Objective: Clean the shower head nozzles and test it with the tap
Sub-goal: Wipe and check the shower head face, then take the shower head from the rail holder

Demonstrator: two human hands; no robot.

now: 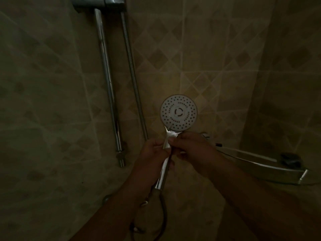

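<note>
In the dim lower middle of the frame, one shower head (pixel 178 113) is held face-up toward the person, its white disc dotted with rings of small nozzle holes. The left hand (pixel 152 152) grips the chrome handle (pixel 164 171) just below the disc, fingers wrapped round it. The right hand (pixel 192 145) pinches a small white scrap, apparently a tissue or cloth (pixel 169 134), whose twisted tip touches the lower left edge of the nozzle face. The two hands sit close together, nearly touching at the neck of the handle.

To do this well, I'd say the left hand should keep the face steady and tilted toward the light, while the right works the pointed tip hole by hole, going round each ring in turn so none is skipped.

Counting: one shower head, one cleaning scrap, two hands, one flexible hose (pixel 133 75) hanging down the tiled wall, one chrome riser bar (pixel 108 80) beside it at upper left, and one glass shelf (pixel 271 169) at right carrying a couple of dark, indistinct items.
</note>
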